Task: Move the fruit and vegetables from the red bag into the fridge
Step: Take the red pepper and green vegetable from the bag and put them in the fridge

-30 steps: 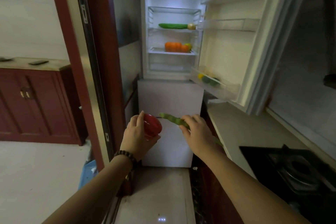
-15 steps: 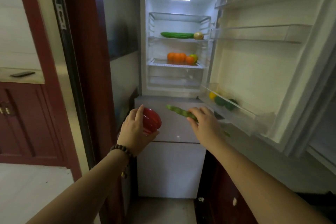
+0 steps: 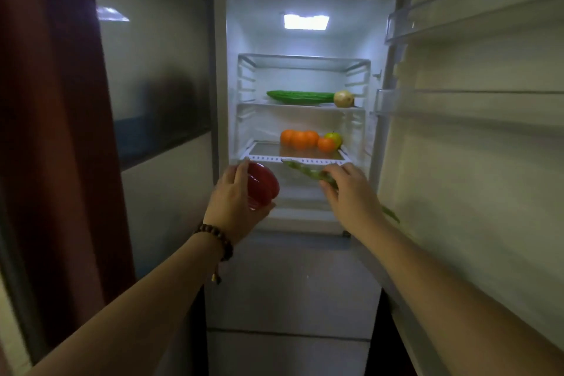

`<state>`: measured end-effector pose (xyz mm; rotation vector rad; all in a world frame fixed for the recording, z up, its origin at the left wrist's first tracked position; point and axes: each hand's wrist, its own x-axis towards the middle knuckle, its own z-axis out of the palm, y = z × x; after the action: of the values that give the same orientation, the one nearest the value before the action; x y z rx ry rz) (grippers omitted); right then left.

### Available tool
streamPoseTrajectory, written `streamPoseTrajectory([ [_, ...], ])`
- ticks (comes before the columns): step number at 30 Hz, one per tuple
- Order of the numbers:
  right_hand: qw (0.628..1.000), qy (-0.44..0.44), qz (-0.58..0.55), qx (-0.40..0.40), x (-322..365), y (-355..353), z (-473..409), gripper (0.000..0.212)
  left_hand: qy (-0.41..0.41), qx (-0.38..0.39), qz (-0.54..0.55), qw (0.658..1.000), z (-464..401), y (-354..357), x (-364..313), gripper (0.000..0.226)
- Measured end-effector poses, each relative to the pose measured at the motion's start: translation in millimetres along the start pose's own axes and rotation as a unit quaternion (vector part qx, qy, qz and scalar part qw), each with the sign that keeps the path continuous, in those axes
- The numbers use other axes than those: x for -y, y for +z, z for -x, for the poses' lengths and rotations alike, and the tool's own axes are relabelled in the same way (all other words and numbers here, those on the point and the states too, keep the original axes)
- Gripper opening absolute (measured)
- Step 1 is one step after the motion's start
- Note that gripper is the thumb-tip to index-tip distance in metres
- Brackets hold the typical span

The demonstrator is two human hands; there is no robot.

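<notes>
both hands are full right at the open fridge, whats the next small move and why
Probably ease the red pepper in the left hand forward onto the bare left part of the shelf beside the oranges; that spot lies just ahead.

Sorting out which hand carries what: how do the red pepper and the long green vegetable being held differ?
The red pepper is round, glossy and red; the green vegetable is long, thin and bumpy. The left hand cups the pepper, while the right hand grips the green vegetable near its middle. Both are held just before the fridge, below the orange-fruit shelf.
</notes>
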<state>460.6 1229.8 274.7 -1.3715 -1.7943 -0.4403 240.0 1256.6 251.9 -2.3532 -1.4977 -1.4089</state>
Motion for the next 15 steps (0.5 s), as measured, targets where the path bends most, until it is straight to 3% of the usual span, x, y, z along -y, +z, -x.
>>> streamPoseTrajectory([
  [8, 1.0, -0.009, 0.01, -0.027, -29, 59, -114, 0.031, 0.046, -0.066, 0.017, 0.997, -125, 45, 46, 0.098],
  [15, 0.997, 0.037, 0.038, -0.052, -65, 103, -214, 0.037, 0.095, -0.104, 0.066, 0.988, -240, 76, 86, 0.097],
])
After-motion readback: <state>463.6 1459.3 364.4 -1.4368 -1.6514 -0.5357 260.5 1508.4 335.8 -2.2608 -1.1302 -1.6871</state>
